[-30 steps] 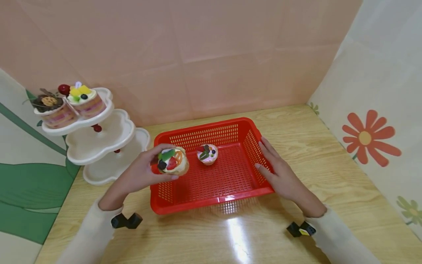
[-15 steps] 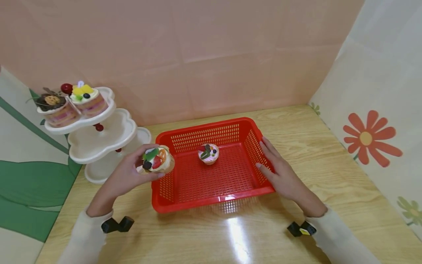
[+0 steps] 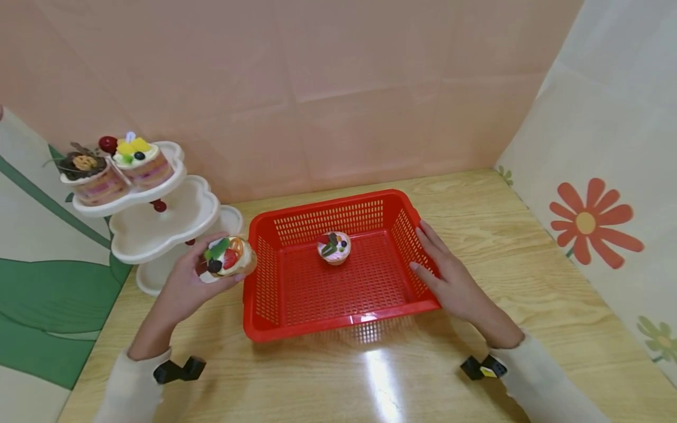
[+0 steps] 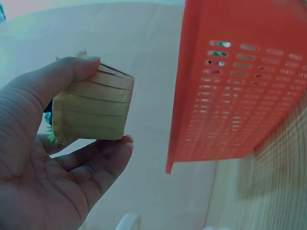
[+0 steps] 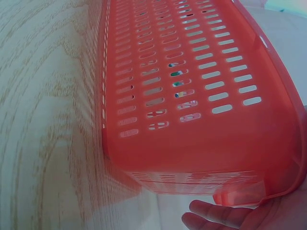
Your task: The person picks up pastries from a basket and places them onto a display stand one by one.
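A cupcake [image 3: 230, 257] topped with cream, a strawberry, dark berries and green leaves is gripped by my left hand [image 3: 187, 288], between thumb and fingers. It is held just left of the red basket [image 3: 304, 330], near the lower tiers of the stand. In the left wrist view, the cupcake's ridged pale side [image 4: 93, 110] shows between the thumb and fingertips. My right hand [image 3: 455, 285] rests on the basket's right end, its thumb over the rim and its fingers along the outside. Inside the basket sits a smaller cupcake [image 3: 334, 248] with pinkish cream.
A white three-tier stand [image 3: 164, 220] with scalloped plates stands at the left. Its top plate bears a chocolate-topped cake cup [image 3: 92, 176] and a fruit-topped cake cup [image 3: 143, 164]. A pink wall sheet [image 3: 338, 94] hangs behind the wooden table [image 3: 296, 382].
My left hand has carried the cupcake leftward, from over the basket's left end to outside its left rim. My right hand and the basket have hardly moved.
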The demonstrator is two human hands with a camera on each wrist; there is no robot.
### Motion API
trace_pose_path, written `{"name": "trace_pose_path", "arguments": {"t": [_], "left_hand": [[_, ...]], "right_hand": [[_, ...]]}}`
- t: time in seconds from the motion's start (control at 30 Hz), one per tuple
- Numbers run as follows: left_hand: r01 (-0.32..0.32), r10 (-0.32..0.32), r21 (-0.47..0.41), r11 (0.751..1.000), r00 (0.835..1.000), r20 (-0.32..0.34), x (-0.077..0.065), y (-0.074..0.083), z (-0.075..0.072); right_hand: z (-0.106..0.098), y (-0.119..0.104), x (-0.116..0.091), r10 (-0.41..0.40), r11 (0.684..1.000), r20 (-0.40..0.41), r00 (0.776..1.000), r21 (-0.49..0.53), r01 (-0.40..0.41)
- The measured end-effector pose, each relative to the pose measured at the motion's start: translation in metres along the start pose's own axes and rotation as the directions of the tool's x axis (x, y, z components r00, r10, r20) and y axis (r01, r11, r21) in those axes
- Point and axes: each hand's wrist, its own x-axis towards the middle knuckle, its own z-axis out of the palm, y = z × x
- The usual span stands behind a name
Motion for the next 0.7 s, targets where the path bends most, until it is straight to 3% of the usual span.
{"name": "trace_pose_path", "arguments": {"t": [0.27,0.53,0.7], "left_hand": [[0.085,-0.081,0.040,0.996,0.993,-0.091,-0.011,-0.002,-0.014],[0.037,-0.033,0.019,0.999,0.984,-0.174,-0.020,0.000,-0.030],[0.044,-0.033,0.042,0.998,0.974,-0.226,-0.024,0.000,-0.039]], "right_hand": [[0.001,0.000,0.000,-0.005,1.000,-0.002,1.000,0.005,0.005],[0.000,0.000,-0.001,0.006,1.000,0.006,1.000,0.007,-0.006],[0.000,0.000,0.000,0.006,1.000,0.007,1.000,0.005,-0.006]]}}
